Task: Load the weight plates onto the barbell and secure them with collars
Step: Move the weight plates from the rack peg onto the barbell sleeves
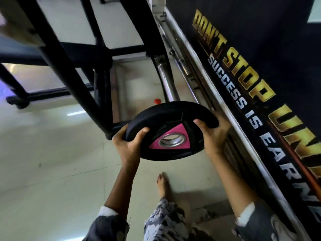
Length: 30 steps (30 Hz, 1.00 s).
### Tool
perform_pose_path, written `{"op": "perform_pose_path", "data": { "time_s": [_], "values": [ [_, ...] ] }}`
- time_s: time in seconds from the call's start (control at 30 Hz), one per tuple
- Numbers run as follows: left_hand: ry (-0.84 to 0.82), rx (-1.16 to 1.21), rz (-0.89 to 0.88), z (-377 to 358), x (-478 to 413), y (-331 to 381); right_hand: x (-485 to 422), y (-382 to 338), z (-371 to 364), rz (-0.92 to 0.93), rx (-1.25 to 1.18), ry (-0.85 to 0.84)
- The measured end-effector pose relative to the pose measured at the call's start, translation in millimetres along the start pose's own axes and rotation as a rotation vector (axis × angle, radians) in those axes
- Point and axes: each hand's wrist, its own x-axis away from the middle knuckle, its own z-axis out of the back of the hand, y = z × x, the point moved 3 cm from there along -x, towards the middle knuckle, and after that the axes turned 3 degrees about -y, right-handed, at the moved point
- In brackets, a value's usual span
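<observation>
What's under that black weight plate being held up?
Under the weight plate, held by the left hand and right hand, are pale floor tiles. The floor straight beneath it is hidden.

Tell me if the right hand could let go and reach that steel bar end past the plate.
Probably yes. The right hand grips the weight plate, and the barbell sleeve lies just beyond with nothing between them, though letting go leaves the left hand holding the plate alone.

Black weight plate [171, 131] with pink triangular centre; gold-lettered dark banner [260, 66].
</observation>
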Motion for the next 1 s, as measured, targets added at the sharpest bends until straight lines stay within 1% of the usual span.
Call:
{"op": "perform_pose_path", "data": {
  "time_s": [0.2,0.33,0.43,0.57,0.67,0.73,0.8,1.0],
  "values": [
    [0.144,-0.028,-0.056,108,34,98,51,-111,-42,0.072,-0.008,-0.118],
    [0.29,-0.055,-0.136,200,55,168,98,-186,-96,0.137,-0.086,-0.23],
    [0.357,-0.082,-0.155,261,54,197,126,-237,-138,0.162,-0.157,-0.279],
    [0.413,-0.107,-0.223,338,47,228,161,-297,-194,0.304,-0.22,-0.262],
    [0.367,-0.102,-0.268,389,29,247,182,-325,-232,0.327,-0.237,-0.202],
    [0.33,-0.107,-0.279,414,12,255,189,-338,-252,0.31,-0.273,-0.169],
    [0.29,-0.091,-0.284,431,-7,261,194,-352,-268,0.305,-0.251,-0.111],
    [0.137,0.008,-0.257,431,-46,262,188,-365,-282,0.214,-0.164,-0.001]
  ]
}}
